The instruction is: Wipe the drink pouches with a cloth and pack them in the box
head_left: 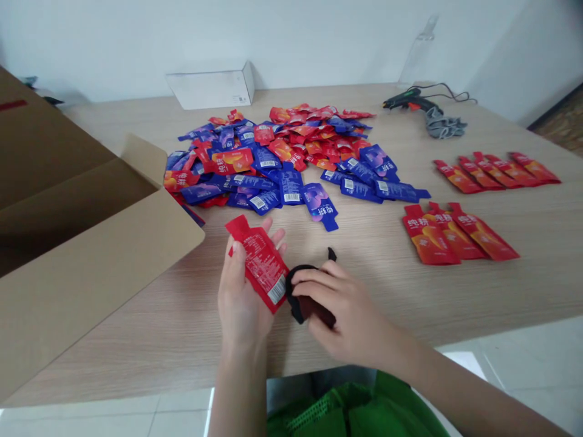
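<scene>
A red pouch [260,262] with white print and a barcode lies across the palm of my left hand [243,297], its thumb over the pouch's edge. Just right of it, my right hand [348,309] has its fingers wrapped round a black and dark brown cloth-like item [300,297], close to the pouch's lower corner. Beyond my hands is a heap of red pouches [232,161] and blue pouches [291,187]. At the right, red pouches lie overlapping in two groups, a far one [496,172] and a nearer one [455,237].
An open cardboard box [100,255] stands at the left of the wooden table [173,358]. At the back are a white box [214,88], a glue gun [410,100] with a cable, a grey crumpled cloth [445,124] and a clear bottle [416,57].
</scene>
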`<state>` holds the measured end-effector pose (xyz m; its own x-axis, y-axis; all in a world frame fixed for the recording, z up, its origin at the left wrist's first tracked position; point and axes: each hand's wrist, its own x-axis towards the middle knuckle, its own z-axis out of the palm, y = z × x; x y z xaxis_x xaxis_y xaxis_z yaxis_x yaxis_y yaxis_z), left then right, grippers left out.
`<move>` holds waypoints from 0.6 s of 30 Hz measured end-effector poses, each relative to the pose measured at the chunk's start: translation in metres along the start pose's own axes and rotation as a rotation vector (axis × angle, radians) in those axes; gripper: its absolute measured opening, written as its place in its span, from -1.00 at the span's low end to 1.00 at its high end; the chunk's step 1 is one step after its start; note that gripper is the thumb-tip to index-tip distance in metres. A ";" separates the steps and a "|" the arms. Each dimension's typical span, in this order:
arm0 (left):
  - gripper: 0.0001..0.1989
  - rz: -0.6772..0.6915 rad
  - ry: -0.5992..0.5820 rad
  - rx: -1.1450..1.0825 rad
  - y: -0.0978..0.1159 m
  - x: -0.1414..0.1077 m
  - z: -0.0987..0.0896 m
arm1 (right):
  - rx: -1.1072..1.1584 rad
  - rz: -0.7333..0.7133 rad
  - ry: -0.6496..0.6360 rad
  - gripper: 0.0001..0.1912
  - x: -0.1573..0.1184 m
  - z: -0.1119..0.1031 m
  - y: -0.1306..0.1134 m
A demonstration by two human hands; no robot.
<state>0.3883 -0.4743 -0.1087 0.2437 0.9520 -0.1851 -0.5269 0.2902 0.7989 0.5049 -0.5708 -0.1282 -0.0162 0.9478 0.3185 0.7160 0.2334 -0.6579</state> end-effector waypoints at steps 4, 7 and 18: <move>-0.63 0.040 0.087 0.034 0.006 -0.002 0.004 | -0.040 0.196 -0.109 -0.61 -0.006 -0.019 0.007; -0.61 -0.006 0.085 0.062 0.007 -0.009 0.014 | -0.028 0.302 -0.029 -0.59 0.000 -0.040 0.005; -0.34 -0.117 -0.192 0.166 -0.015 -0.045 0.068 | 0.084 0.212 0.159 -0.68 -0.022 -0.051 -0.025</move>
<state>0.4411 -0.5282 -0.0733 0.4530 0.8727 -0.1824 -0.3494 0.3620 0.8642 0.5224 -0.6082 -0.0838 0.2423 0.9330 0.2663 0.6313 0.0568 -0.7735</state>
